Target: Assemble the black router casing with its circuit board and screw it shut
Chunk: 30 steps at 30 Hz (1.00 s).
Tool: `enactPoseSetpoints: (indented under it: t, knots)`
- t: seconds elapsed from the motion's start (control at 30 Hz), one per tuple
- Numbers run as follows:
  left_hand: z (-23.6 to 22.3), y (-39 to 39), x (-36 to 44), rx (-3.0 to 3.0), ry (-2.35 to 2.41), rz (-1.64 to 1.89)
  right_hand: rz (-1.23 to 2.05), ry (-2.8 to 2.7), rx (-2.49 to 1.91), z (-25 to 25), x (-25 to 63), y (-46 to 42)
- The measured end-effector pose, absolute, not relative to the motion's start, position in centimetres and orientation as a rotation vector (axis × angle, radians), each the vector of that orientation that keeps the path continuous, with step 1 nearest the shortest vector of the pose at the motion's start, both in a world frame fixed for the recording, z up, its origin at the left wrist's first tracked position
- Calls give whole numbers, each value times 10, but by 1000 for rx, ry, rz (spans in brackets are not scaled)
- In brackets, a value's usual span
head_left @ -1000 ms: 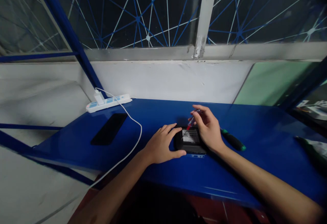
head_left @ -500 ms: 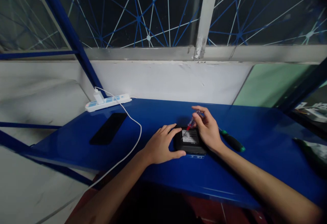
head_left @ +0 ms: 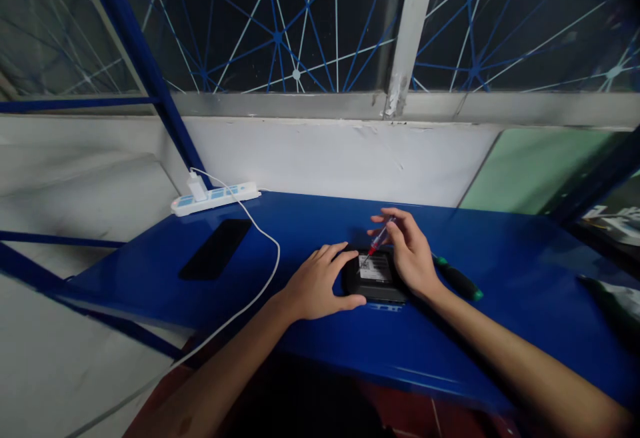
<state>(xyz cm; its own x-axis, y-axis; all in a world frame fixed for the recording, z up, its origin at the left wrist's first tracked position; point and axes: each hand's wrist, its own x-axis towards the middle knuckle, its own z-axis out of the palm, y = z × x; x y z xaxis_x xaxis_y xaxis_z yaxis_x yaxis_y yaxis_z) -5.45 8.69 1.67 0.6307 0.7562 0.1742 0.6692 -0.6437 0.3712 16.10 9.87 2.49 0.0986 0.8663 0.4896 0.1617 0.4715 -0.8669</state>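
A black box-shaped device [head_left: 370,289] with a white printed label [head_left: 375,267] lies on the blue table. My left hand [head_left: 320,281] rests at its left side, thumb and fingers spread around that edge. In my right hand [head_left: 407,248] is a small screwdriver [head_left: 379,238] with a clear handle and a red collar. The screwdriver leans, its thin shaft pointing down to the left part of the device, near the label's edge. Whether the tip sits in a screw is too small to tell. The heel of my right hand is by the device's right side.
Right of my right hand lies a green-and-black-handled screwdriver [head_left: 457,279]. A black flat slab, perhaps a phone [head_left: 215,249], lies at the left. Behind it stands a white power strip [head_left: 217,199] with a plugged-in charger; its white cable [head_left: 278,258] crosses the table.
The fingers of my right hand have shifted on the screwdriver handle, spreading a little. My left hand stays on the device. The whole view has moved slightly.
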Motion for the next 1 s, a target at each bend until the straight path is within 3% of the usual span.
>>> enactPoseSetpoints:
  t: [1.0]
  knots:
    - [16, 87, -55, 2603, 1142, 459, 640, -1416, -1010, 29, 163, 100]
